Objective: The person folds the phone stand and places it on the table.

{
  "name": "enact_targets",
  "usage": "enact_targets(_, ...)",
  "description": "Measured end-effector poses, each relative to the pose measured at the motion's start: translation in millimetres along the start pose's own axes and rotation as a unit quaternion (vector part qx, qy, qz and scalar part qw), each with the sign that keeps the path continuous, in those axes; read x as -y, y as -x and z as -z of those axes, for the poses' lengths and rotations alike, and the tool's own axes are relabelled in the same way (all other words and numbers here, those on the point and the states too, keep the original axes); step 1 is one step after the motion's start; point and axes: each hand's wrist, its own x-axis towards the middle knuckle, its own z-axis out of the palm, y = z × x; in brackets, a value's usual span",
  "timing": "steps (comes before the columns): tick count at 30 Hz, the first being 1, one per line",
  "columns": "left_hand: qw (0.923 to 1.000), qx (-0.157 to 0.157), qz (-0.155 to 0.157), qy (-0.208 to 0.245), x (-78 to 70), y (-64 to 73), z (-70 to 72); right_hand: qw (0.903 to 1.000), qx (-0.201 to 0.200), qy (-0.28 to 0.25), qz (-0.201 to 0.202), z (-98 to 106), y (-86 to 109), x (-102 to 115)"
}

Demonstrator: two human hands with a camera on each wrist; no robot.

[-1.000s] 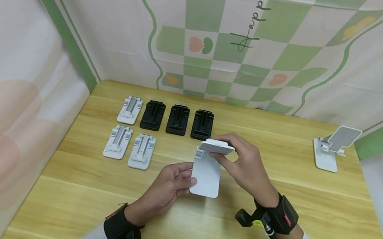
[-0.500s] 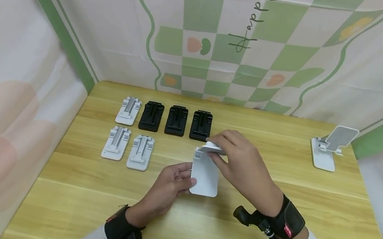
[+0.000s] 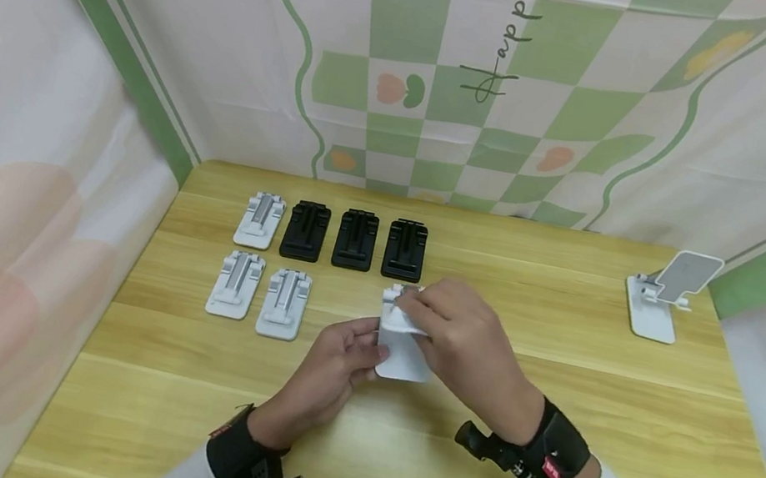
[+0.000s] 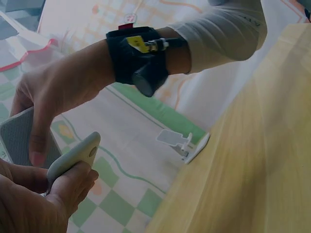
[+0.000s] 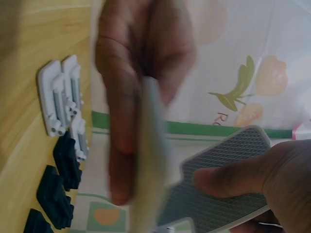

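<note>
In the head view a white phone stand [image 3: 402, 363] is held up over the table between both hands. My left hand [image 3: 332, 362] pinches the left edge of its base, thumb on the front face and fingers behind. My right hand [image 3: 475, 347] holds the stand's upper plate and covers much of it. From the right wrist, the thumb lies across the plate's grey textured pad [image 5: 238, 150], while the base [image 5: 150, 160] appears edge-on and blurred in the left hand. The left wrist view shows the plate [image 4: 17, 133] at an angle to the base [image 4: 75, 153].
Folded phone stands lie flat at the left: white ones [image 3: 260, 220] [image 3: 235, 286] [image 3: 283, 305] and black ones [image 3: 305, 232] [image 3: 355, 241] [image 3: 404, 251]. An unfolded white stand [image 3: 650, 316] stands at the far right of the wooden table [image 3: 564, 337]. Printed curtains [image 3: 402, 31] hang behind.
My right hand has swung the plate down and nearer to me over the base, with the hinge now showing at the top. The left hand keeps its hold on the base.
</note>
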Motion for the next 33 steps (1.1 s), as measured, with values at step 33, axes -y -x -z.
enact_targets(33,0.9986,-0.041,-0.031,0.014,-14.3,2.1,6.0,0.6727,0.139,-0.555,-0.469,-11,32.9,-15)
